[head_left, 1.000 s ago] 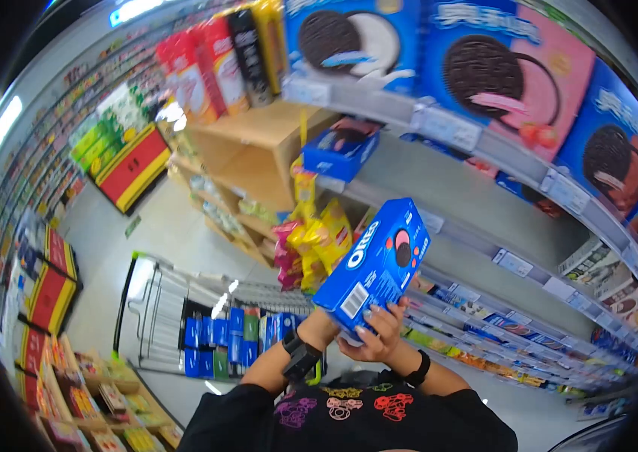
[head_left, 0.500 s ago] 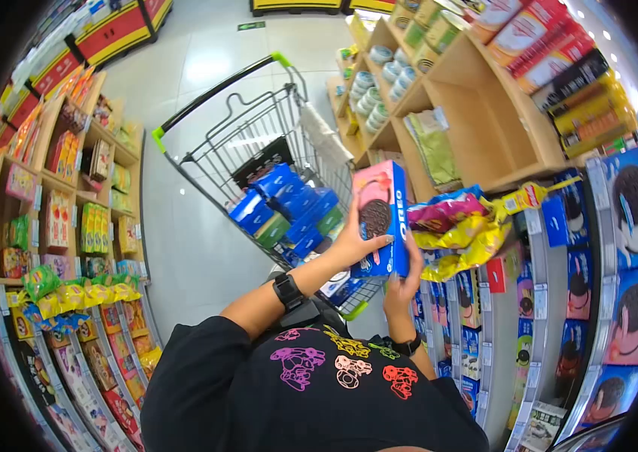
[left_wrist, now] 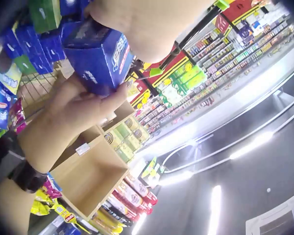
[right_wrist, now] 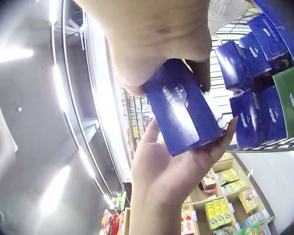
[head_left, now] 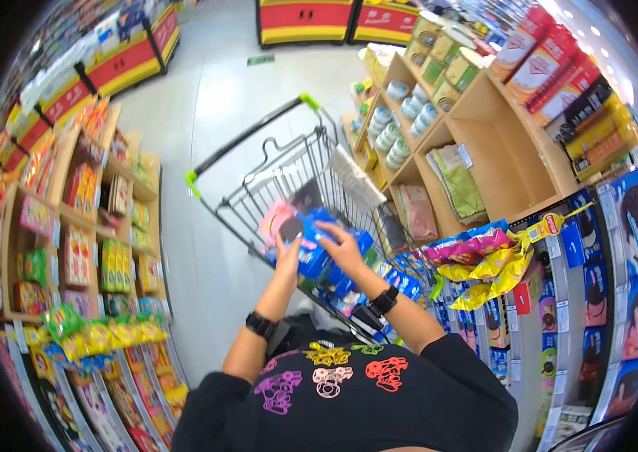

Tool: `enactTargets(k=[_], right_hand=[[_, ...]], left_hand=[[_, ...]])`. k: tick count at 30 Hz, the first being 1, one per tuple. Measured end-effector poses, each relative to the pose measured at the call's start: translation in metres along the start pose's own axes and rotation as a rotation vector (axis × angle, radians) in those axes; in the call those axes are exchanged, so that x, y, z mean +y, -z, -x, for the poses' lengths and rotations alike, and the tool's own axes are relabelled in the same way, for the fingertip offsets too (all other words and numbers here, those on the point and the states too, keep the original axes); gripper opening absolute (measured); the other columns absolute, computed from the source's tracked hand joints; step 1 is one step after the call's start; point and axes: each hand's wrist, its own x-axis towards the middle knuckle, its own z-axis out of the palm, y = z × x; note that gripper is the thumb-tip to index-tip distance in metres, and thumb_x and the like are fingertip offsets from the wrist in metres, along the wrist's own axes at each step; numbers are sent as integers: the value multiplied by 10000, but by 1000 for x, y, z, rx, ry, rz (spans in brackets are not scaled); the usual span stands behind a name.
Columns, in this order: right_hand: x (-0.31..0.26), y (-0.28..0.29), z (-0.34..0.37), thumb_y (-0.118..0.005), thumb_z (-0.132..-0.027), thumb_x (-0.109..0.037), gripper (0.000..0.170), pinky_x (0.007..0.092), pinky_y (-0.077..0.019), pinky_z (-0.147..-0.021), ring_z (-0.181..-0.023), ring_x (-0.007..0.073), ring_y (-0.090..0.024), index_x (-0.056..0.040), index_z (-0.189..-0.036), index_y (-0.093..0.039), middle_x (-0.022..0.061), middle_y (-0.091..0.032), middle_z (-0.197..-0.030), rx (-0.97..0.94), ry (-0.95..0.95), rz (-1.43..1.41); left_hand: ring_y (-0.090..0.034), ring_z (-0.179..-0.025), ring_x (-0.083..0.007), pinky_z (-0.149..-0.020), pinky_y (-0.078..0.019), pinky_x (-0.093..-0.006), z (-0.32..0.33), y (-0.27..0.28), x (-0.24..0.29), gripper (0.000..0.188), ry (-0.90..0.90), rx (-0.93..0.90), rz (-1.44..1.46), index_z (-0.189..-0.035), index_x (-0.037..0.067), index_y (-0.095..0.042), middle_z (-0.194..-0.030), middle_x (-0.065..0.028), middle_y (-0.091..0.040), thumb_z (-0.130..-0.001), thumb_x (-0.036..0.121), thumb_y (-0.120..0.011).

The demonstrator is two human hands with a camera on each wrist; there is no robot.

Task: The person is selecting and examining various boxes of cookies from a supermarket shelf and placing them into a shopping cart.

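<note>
Both hands hold a blue and pink Oreo box (head_left: 308,258) over the shopping cart (head_left: 247,207). My left hand (head_left: 286,255) grips one end; in the right wrist view, its thumb and fingers curl round the box (right_wrist: 183,120). My right hand (head_left: 343,250) holds the other end, and the left wrist view has its fingers and thumb on opposite sides of the box (left_wrist: 100,58). Under and beside the held box, several blue boxes (right_wrist: 245,117) and a green Oreo box (right_wrist: 289,98) lie in the cart.
A wooden shelf (head_left: 511,151) with tins and packets stands right of the cart. Yellow snack bags (head_left: 477,275) hang beside the Oreo shelves. On the left is another snack shelf (head_left: 70,211). Pale floor (head_left: 221,98) runs behind the cart towards red and yellow counters (head_left: 304,21).
The head view has swung from the shelves to the cart. The box has moved away from the shelf side, then left and lower over the cart, tilting as both hands keep hold of it.
</note>
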Motion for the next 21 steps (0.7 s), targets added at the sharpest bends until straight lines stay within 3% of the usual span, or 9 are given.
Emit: enactTargets(k=[3,7,8,10,11,12,14,16,21], right_hand=[[11,-21,-13,-563,-811,-161,313,274,-379,-891,-1010,151,-508,-34,-1097,-551,77,-572,-1067,-20,-16,30],[11,-37,-11,-533,-847,-259,355,277,-390,-876,-1002,169,-515,-51,-1134,-520,95,-565,-1084,71,-249,22],[33,-42,-12,-530,-849,-281,396,279,-440,-805,-949,162,-536,-70,-1181,-478,88,-556,-1074,105,-161,71],[34,-42,-11,-527,-853,-288,416,274,-484,-706,-872,145,-558,-94,-1212,-444,70,-547,-1046,53,-310,-181],[60,-44,-14,-515,-863,-278,405,268,-500,-635,-809,125,-566,-111,-1222,-427,50,-544,-1011,3,-343,-187],[52,-43,-10,-509,-870,-251,380,277,-501,-649,-780,131,-574,-112,-1214,-431,58,-544,-1034,-3,-343,-281],[56,-39,-5,-548,-835,-316,402,260,-483,-578,-719,110,-579,-106,-1171,-477,56,-586,-991,-16,-396,-342],[64,-37,5,-556,-829,-293,379,258,-482,-596,-710,110,-586,-88,-1142,-496,64,-596,-969,66,-360,-348],[67,-14,37,-563,-809,-209,281,242,-481,-627,-662,131,-608,-44,-1036,-562,86,-615,-870,171,-286,-205]], left_hand=[[-540,-972,-233,-738,-495,-350,-1,15,7,546,12,13,31,-1303,165,-226,-1183,-121,-436,-827,172,-494],[-427,-1133,-204,-931,-373,-350,8,2,35,370,146,46,42,-1215,99,-382,-1278,-55,-377,-849,135,-416],[-427,-1132,-217,-928,-370,-375,4,7,29,406,141,39,34,-1246,113,-337,-1280,-65,-374,-851,159,-418],[-428,-1130,-243,-922,-365,-425,-18,31,1,489,137,22,15,-1308,141,-249,-1283,-85,-367,-854,207,-421],[-422,-1133,-277,-919,-335,-496,-32,47,-23,629,26,-4,33,-1363,193,-64,-1291,-122,-348,-853,263,-426],[-365,-1173,-320,-945,-289,-507,-31,46,-25,742,49,-8,5,-1364,209,64,-1316,-160,-292,-837,281,-453],[-289,-1214,-356,-963,-257,-510,-27,37,-31,783,133,192,-5,-1361,205,56,-1333,-171,-247,-808,255,-496],[-254,-1223,-372,-960,-258,-496,-22,28,-39,835,92,253,-109,-1356,207,70,-1324,-172,-242,-776,212,-531],[-379,-1112,-287,-929,-299,-442,-15,2,-41,751,8,395,-265,-1363,144,-67,-1278,-148,-301,-748,90,-495]])
